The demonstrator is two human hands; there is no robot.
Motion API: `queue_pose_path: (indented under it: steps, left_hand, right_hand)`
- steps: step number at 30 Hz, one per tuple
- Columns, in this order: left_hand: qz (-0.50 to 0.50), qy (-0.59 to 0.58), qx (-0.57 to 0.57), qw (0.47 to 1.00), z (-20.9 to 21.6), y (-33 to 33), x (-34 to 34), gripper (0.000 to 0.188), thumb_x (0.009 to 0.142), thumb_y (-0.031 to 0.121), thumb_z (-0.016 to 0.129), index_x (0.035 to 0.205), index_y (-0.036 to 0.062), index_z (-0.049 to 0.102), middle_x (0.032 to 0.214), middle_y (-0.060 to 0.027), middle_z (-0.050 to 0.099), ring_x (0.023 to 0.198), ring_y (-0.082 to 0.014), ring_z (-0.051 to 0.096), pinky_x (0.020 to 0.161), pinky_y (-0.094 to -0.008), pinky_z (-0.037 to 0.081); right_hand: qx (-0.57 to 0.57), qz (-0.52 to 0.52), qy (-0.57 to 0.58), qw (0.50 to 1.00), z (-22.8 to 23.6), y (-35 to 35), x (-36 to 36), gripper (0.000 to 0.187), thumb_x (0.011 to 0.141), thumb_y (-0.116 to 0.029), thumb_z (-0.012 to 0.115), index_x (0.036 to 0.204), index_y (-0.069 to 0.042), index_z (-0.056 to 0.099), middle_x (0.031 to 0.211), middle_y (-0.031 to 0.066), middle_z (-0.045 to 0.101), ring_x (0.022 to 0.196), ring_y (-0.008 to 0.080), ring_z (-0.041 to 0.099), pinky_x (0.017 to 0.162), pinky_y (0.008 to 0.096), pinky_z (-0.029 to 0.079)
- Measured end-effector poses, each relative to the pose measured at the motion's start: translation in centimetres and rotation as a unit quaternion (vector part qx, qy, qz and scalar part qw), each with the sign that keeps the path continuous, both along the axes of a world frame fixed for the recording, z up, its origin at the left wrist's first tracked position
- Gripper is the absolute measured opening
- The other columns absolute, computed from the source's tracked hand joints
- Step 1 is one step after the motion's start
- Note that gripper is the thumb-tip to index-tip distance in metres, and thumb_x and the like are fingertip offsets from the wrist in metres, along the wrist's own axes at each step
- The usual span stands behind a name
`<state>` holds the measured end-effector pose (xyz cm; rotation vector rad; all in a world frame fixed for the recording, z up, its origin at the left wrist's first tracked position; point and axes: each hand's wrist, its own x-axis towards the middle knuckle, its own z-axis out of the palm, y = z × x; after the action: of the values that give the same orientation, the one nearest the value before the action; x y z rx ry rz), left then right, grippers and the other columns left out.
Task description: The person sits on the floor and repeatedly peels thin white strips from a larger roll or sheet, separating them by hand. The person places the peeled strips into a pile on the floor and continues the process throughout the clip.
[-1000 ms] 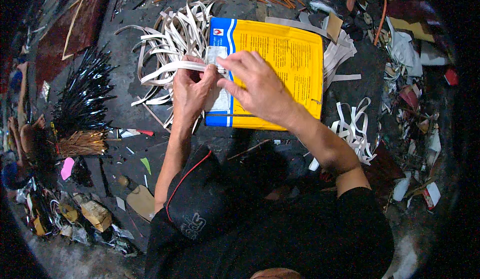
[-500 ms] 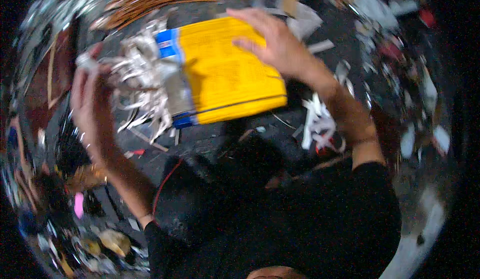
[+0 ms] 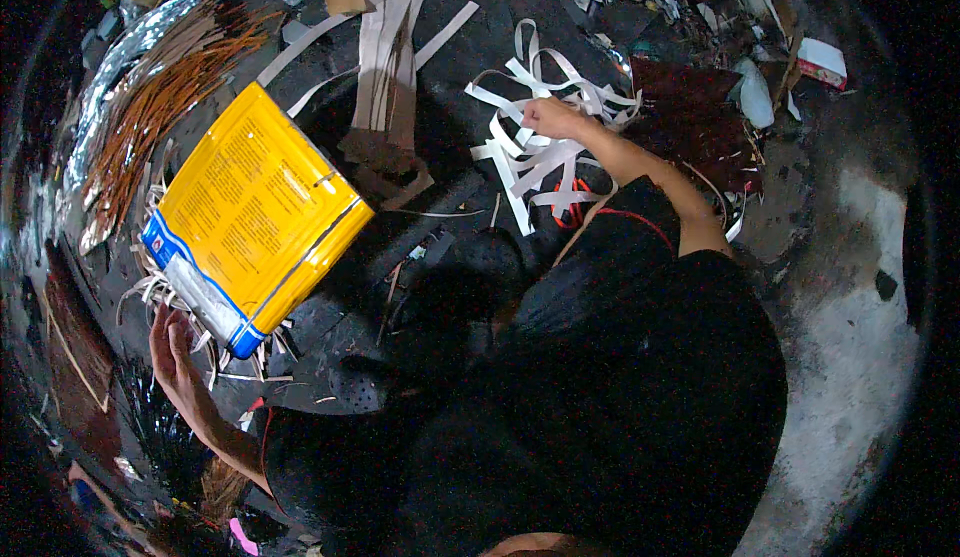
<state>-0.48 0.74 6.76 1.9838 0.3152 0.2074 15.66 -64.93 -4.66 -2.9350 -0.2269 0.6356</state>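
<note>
My right hand [image 3: 548,117] is closed in a fist on the loose pile of white strips [image 3: 540,152] lying on the dark floor [image 3: 450,67]. My left hand [image 3: 172,349] rests, fingers loosely open, among more white strips beside the yellow and blue bag [image 3: 255,212], gripping nothing I can make out.

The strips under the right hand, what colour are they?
White, seen in the head view: strips, right hand.
</note>
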Motion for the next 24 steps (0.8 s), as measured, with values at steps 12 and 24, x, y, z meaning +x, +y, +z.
queue_pose_path:
  steps: [12, 24]
  left_hand:
    - [-0.051, 0.010, -0.016, 0.999, 3.9, -3.2, 2.3, 0.043, 0.094, 0.028, 0.056, 0.126, -0.0009, 0.054, 0.114, -0.0125, 0.062, 0.107, -0.0199, 0.057, 0.096, -0.0325, 0.041]
    - [-0.485, 0.010, -0.232, 0.843, 14.8, -17.2, 7.0, 0.041, 0.091, 0.031, 0.062, 0.119, 0.0012, 0.056, 0.098, -0.0065, 0.061, 0.093, -0.0146, 0.058, 0.086, -0.0300, 0.044]
  right_hand:
    - [0.035, 0.078, 0.066, 0.994, 12.3, 7.2, 3.9, 0.026, 0.087, -0.020, 0.049, 0.105, -0.002, 0.056, 0.089, 0.0151, 0.064, 0.080, 0.0301, 0.064, 0.071, 0.0412, 0.049]
    - [0.312, 0.390, -0.092, 0.861, 35.1, 27.0, -3.6, 0.014, 0.078, -0.004, 0.056, 0.090, -0.001, 0.062, 0.083, 0.0127, 0.064, 0.079, 0.0278, 0.064, 0.070, 0.0347, 0.049]
